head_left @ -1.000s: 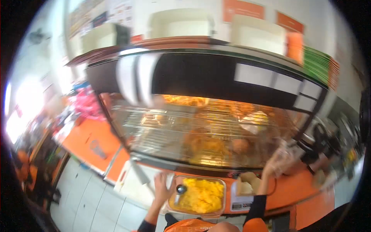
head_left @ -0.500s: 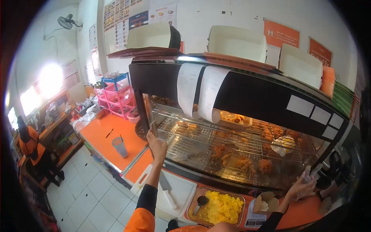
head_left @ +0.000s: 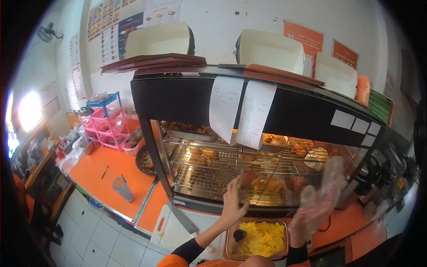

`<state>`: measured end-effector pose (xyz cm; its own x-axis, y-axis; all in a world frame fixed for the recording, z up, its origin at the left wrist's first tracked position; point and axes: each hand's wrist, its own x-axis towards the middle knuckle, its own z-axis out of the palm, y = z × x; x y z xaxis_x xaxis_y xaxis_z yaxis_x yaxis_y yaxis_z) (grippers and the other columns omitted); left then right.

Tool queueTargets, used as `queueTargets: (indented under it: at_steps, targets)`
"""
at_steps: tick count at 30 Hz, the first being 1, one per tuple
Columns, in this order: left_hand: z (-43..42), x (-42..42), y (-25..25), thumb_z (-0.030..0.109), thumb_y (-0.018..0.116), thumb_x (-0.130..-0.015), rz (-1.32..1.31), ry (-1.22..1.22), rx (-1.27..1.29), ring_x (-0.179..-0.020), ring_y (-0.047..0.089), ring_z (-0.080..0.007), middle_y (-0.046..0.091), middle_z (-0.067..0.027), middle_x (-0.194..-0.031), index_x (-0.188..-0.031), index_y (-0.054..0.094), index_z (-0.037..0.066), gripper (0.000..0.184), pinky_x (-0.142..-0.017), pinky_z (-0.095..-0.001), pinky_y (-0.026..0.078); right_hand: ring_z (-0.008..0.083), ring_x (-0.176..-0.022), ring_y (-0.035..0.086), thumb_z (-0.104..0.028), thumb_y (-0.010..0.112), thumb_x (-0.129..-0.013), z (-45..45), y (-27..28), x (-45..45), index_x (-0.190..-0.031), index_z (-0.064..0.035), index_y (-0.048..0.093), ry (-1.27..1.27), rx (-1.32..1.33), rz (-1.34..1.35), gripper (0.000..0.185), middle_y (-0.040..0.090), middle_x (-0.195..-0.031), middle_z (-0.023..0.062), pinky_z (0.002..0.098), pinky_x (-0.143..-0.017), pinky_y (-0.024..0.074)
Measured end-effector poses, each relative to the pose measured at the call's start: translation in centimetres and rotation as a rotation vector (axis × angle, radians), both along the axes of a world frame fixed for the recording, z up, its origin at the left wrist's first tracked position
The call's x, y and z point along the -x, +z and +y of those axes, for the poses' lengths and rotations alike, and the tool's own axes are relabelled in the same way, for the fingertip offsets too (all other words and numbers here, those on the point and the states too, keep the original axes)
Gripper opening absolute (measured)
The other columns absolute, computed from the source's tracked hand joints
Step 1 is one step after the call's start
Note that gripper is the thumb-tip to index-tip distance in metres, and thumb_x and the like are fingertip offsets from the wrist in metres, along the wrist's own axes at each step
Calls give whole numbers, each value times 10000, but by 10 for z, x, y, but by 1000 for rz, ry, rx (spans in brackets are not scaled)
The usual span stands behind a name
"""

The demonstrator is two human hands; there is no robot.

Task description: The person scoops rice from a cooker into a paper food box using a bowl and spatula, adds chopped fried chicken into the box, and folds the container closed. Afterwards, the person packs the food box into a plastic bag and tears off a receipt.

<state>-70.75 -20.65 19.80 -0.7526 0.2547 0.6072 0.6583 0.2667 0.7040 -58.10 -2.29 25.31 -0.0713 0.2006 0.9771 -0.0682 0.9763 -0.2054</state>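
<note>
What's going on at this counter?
A person stands at a lit display case with browned food pieces on its racks. Their bare left hand is open at the case's front, apparently holding nothing. The right hand is raised, blurred, in what looks like a clear plastic glove. Below the case sits a tray of yellow food, with neither hand in it.

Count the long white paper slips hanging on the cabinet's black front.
2: the left slip and, beside it, the right slip, both hanging over the black panel. Others could be hidden behind them.
</note>
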Motion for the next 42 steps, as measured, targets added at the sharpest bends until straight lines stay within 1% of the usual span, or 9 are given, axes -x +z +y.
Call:
queueTargets:
  at_steps: [2, 6, 8, 12, 16, 17, 28, 34, 42]
  targets:
    - [5, 2, -1, 70, 603, -712, -27, -236, -4, -1253, 344, -409, 322, -220, -1359, -1407, 204, 34, 802, -972, -471, 317, 352, -1294, 336, -484, 334, -949, -32, 6, 5, -1443, -81, 182, 10, -39, -49, 655, 344, -1381, 186, 463, -1054, 317]
    - [-24, 16, -7, 25, 594, -722, 7, -311, -100, -1232, 383, -391, 363, -226, -1330, -1378, 258, 18, 737, -1007, -426, 332, 369, -1264, 384, -403, 627, -818, -78, -1, 21, -1413, -3, 204, 300, 88, -333, 832, 356, -1368, 228, 489, -1047, 308]
    - [-47, 19, -19, -16, 591, -707, -53, -294, -89, -1234, 394, -358, 376, -213, -1325, -1360, 275, -1, 726, -1028, -400, 330, 398, -1256, 379, -359, 722, -731, -97, 16, 44, -1382, 27, 247, 252, -336, -234, 893, 384, -1334, 255, 518, -1035, 300]
    - [-85, 20, -50, -63, 585, -704, -192, -296, -176, -1243, 391, -302, 368, -172, -1340, -1354, 280, -13, 720, -1050, -391, 312, 477, -1260, 347, -264, 676, -781, -128, 47, 91, -1373, 26, 276, 65, -130, -523, 771, 324, -1398, 249, 551, -1014, 309]
    - [-115, 8, -65, -67, 585, -720, -317, -240, -176, -1245, 392, -293, 356, -153, -1365, -1368, 266, -4, 725, -1056, -384, 298, 364, -1110, 493, -238, 571, -857, -97, 87, 157, -1210, 2, 510, -45, -266, -727, 432, 558, -1135, 218, 467, -976, 369]
    - [-122, 8, -72, -59, 585, -724, -345, -239, -197, -1243, 395, -290, 355, -152, -1367, -1377, 266, 18, 731, -1045, -400, 305, 328, -1056, 520, -207, 565, -859, -105, 110, 159, -1166, -15, 542, 69, 63, -820, 363, 569, -1110, 188, 431, -943, 396]
    - [-190, -11, -118, -14, 578, -722, -616, -91, -284, -1217, 419, -285, 351, -131, -1366, -1410, 253, 127, 773, -980, -476, 327, 315, -1068, 515, -202, 555, -860, 7, 117, 284, -1183, -33, 535, -179, 125, -1001, 365, 562, -1134, 176, 422, -938, 407]
    - [-203, -12, -143, -78, 556, -724, -642, 2, -330, -1148, 465, -232, 399, -106, -1339, -1397, 282, 182, 771, -901, -363, 376, 307, -1075, 513, -199, 549, -861, 4, 111, 289, -1192, -43, 532, -178, 121, -1042, 366, 558, -1146, 169, 417, -935, 413]
    - [-199, -15, -135, -63, 550, -723, -673, -87, -302, -1114, 468, -268, 362, -153, -1344, -1411, 250, 106, 769, -922, -406, 377, 298, -1083, 510, -195, 542, -862, -18, 107, 291, -1204, -57, 527, -102, 49, -1104, 369, 552, -1163, 160, 411, -931, 421]
